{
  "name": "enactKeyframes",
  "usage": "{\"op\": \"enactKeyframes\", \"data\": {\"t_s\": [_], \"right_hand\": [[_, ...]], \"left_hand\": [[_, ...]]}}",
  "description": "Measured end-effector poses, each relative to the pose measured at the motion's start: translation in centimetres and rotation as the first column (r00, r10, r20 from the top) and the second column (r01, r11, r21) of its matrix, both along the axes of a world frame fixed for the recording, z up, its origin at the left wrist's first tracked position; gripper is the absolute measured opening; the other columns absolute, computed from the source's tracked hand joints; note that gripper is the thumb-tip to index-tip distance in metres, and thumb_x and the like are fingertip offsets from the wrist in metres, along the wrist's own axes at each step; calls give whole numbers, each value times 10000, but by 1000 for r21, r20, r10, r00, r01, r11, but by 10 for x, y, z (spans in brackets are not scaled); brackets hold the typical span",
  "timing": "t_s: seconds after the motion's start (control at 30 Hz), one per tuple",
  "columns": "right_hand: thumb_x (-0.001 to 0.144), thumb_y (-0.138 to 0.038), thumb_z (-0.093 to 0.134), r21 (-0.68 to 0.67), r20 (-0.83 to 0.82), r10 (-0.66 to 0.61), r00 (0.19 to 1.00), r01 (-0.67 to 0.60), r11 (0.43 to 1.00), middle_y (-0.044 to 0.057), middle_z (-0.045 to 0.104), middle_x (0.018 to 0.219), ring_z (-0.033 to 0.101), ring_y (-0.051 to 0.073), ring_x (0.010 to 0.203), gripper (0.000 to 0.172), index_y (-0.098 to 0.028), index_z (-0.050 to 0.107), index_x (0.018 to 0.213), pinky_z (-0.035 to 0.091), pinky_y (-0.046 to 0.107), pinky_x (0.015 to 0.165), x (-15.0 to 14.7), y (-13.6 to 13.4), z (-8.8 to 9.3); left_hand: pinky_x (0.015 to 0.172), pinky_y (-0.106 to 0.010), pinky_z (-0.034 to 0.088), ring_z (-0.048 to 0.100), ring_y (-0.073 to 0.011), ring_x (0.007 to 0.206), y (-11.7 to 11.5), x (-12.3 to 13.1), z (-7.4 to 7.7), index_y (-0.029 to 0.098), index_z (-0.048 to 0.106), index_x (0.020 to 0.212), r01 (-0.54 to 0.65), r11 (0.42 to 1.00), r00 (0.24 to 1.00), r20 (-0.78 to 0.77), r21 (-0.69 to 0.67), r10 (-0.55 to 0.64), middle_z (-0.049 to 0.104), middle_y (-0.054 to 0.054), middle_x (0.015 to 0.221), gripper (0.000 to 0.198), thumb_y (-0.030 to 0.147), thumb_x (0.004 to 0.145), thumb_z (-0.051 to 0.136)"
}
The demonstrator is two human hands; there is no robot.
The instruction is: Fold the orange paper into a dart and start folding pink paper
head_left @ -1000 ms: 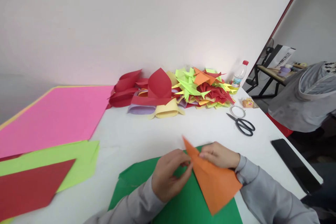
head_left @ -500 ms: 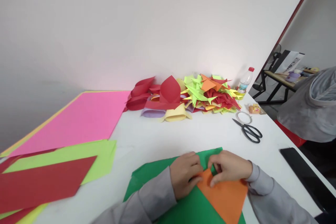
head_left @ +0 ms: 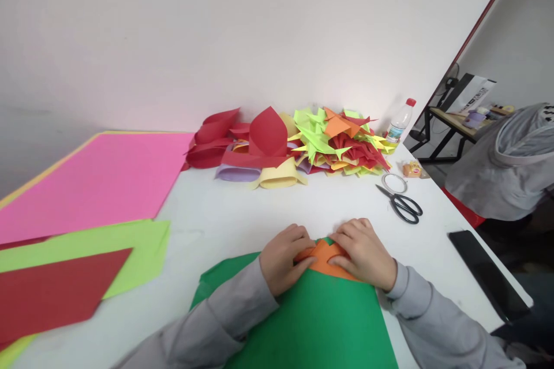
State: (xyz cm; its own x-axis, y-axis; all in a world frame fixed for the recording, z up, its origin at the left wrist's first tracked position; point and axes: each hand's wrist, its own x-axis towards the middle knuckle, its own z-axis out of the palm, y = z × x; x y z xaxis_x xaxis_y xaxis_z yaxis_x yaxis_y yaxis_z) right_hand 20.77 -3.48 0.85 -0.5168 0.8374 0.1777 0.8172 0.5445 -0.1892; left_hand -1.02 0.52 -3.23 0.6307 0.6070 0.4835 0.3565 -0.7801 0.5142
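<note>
A folded orange paper [head_left: 324, 255] lies on a green sheet [head_left: 320, 323] near the table's front edge. My left hand [head_left: 283, 258] presses on its left side with the fingers curled down on it. My right hand [head_left: 362, 252] lies over its right side, fingers pressed flat on the paper. Most of the orange paper is hidden under both hands. Grey sleeves cover both my forearms.
A heap of folded paper shapes [head_left: 298, 144] in red, lime, orange and yellow lies by the wall. Pink sheet [head_left: 95, 179], lime sheet [head_left: 86, 251] and red sheet [head_left: 52, 294] lie left. Scissors [head_left: 402, 204], tape ring [head_left: 393, 183], bottle [head_left: 399, 121], black phone [head_left: 487, 274] and a hooded person [head_left: 506, 164] are at right.
The orange paper, held up as a large triangle a second ago, now lies folded small under both hands on the green sheet.
</note>
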Motion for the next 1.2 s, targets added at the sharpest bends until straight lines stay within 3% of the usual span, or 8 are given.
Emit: {"op": "enactKeyframes", "data": {"t_s": [0.2, 0.43, 0.6, 0.73, 0.87, 0.97, 1.07, 1.2], "right_hand": [[872, -388, 622, 57, 30, -13, 999, 11, 998, 42, 591, 903, 477, 195, 875, 222, -188, 632, 970, 300, 360, 794, -5, -7, 4], [912, -385, 550, 110, 44, 5, 999, -10, 994, 38, 579, 844, 450, 201, 840, 232, -172, 606, 986, 275, 388, 837, -14, -11, 8], [861, -289, 620, 32, 25, -6, 1000, 5, 999, 33, 582, 877, 452, 194, 850, 139, -166, 568, 896, 278, 354, 810, -21, -8, 5], [831, -177, 609, -3, 12, 10, 1000, -10, 1000, 19, 592, 807, 456, 184, 806, 63, -163, 550, 847, 274, 344, 783, -25, -6, 5], [830, -146, 590, 59, 38, 16, 999, -19, 998, 18, 589, 766, 455, 185, 780, 36, -172, 569, 843, 269, 345, 764, -29, -9, 6], [867, -165, 553, 145, 81, 16, 997, -28, 989, 24, 575, 731, 451, 186, 761, 104, -177, 573, 766, 271, 349, 748, -30, -12, 4], [905, -147, 489, 214, 44, 32, 999, -41, 976, 31, 599, 741, 468, 181, 739, 118, -159, 606, 894, 288, 344, 735, -31, -13, -1], [941, -143, 416, 254, -10, 53, 999, -49, 966, 35, 598, 695, 474, 176, 703, 208, -148, 603, 850, 308, 344, 737, -31, -14, -5]], "left_hand": [[709, -310, 458, 530, -175, 771, 4, -2, 9, 181, 595, 792, 57, 989, 998, -7, -136, -59, 592, -35, 801, 86, 218, 838, 533], [675, -296, 393, 501, -174, 733, 6, -3, 15, 191, 533, 780, 71, 990, 979, -180, -123, -92, 583, -4, 748, 82, 235, 848, 538], [642, -280, 371, 484, -173, 707, 4, -4, 18, 194, 498, 771, 60, 987, 955, -278, -146, -99, 554, 12, 710, 64, 174, 804, 549], [645, -279, 372, 479, -174, 725, 1, -3, 19, 198, 462, 739, 81, 989, 962, -251, -122, -110, 549, 1, 744, 116, 109, 768, 530], [666, -277, 391, 484, -170, 748, 1, -2, 16, 202, 442, 745, 147, 982, 973, -164, -116, -165, 550, -9, 774, 129, 94, 795, 491], [649, -285, 388, 479, -171, 717, 4, -1, 10, 204, 447, 726, 153, 983, 969, -179, -104, -169, 549, -1, 729, 120, 133, 804, 504], [627, -297, 384, 478, -181, 691, 7, 0, 4, 199, 464, 704, 97, 993, 967, -230, -68, -110, 551, -1, 692, 138, 185, 760, 590], [696, -321, 418, 505, -196, 765, 5, -2, 10, 185, 574, 841, 60, 998, 973, -224, -4, -60, 600, -29, 816, 113, 206, 751, 639]]}}
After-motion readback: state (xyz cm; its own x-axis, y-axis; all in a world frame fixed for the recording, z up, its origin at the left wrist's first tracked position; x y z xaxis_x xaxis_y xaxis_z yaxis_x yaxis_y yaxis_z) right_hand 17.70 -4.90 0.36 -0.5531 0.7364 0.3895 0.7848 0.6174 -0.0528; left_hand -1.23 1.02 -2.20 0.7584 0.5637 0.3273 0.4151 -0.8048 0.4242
